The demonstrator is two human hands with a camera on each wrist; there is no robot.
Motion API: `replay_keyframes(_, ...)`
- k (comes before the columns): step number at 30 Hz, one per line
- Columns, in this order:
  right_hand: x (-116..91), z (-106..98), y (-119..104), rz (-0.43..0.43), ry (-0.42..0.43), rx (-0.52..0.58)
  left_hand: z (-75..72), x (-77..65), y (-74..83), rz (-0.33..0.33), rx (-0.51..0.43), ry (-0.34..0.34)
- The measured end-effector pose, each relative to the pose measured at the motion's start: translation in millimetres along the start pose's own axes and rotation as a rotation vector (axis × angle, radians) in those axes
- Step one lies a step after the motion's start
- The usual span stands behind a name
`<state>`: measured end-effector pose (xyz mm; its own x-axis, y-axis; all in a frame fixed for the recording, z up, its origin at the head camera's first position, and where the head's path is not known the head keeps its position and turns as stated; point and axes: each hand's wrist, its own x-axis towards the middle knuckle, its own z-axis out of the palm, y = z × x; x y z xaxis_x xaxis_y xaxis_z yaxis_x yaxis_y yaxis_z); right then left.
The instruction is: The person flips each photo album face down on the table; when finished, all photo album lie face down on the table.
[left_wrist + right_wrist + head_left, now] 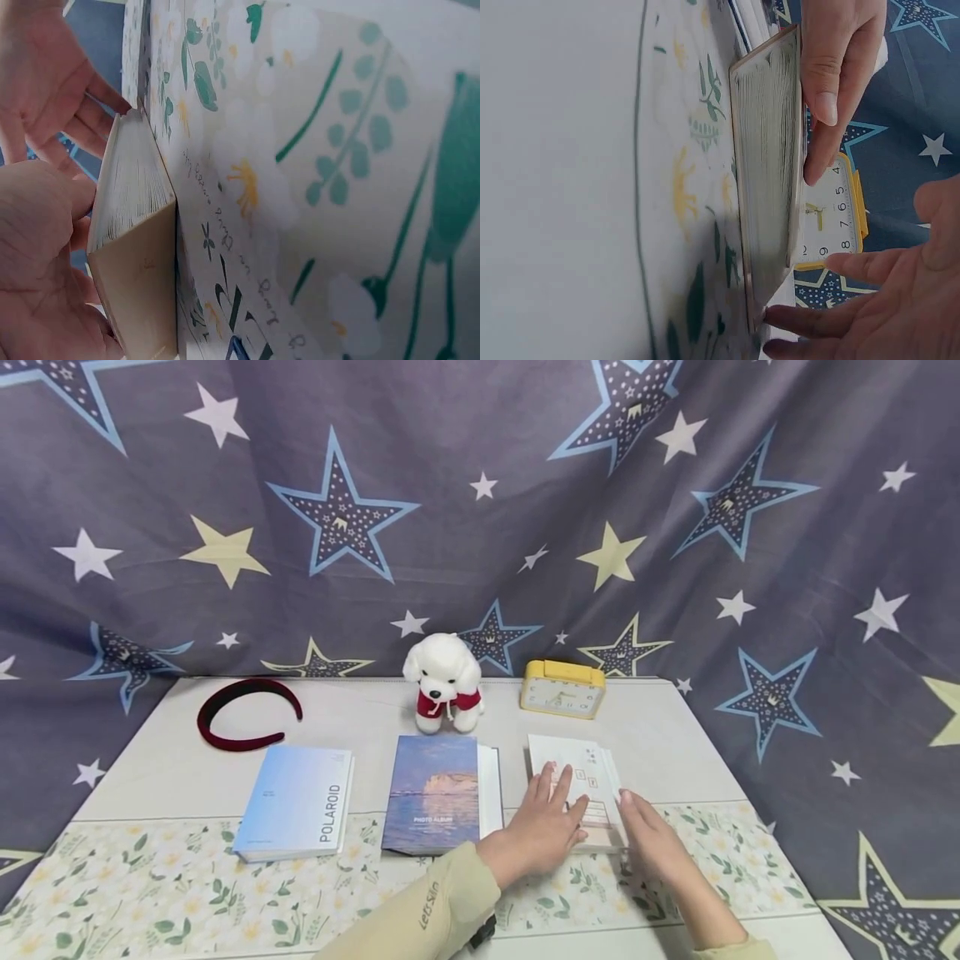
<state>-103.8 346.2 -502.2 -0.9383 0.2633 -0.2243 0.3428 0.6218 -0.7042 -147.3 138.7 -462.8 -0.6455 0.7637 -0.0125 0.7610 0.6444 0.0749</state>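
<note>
Pale sleeve of left arm nearest camera. We find white book flat at right of table, right of photo album, nearer than yellow clock. Long axis runs near to far, far end leaning left. Left hand on cover, fingers spread; right hand touching right edge, fingers extended, ungripped.

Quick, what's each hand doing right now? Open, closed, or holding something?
Left hand: open, resting on top of the white book.
Right hand: open, touching the white book's right side.
</note>
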Motion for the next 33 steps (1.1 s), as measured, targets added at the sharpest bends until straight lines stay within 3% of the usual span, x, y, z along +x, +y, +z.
replay_keyframes(2, 13.9, 5.6, 17.4, 0.02, 0.02, 0.024, 0.6, -0.9, -0.9, -0.001, -0.004, 0.004)
replay_keyframes(5, 18.6, 5.6, 21.7, 0.029, 0.037, 0.093, 1.1, -1.6, -2.3, 0.0, -0.021, 0.008)
replay_keyframes(10, -5.8, -11.0, -8.8, 0.014, 0.007, 0.282, 1.1, -2.3, -4.3, -0.001, -0.097, -0.015)
replay_keyframes(15, -23.8, -26.9, -33.6, 0.078, -0.059, 0.478, 0.6, -3.8, -6.1, -0.022, -0.151, -0.029)
replay_keyframes(22, -9.8, -24.6, -16.4, 0.163, -0.054, 0.597, 2.9, -6.9, -7.4, -0.041, -0.229, -0.046)
replay_keyframes(27, -20.2, -32.7, -32.1, 0.173, -0.069, 0.663, 6.7, -6.8, -9.2, -0.05, -0.28, -0.034)
replay_keyframes(33, -17.9, -34.6, -33.1, 0.203, -0.057, 0.724, 8.2, -6.5, -11.5, -0.072, -0.348, -0.021)
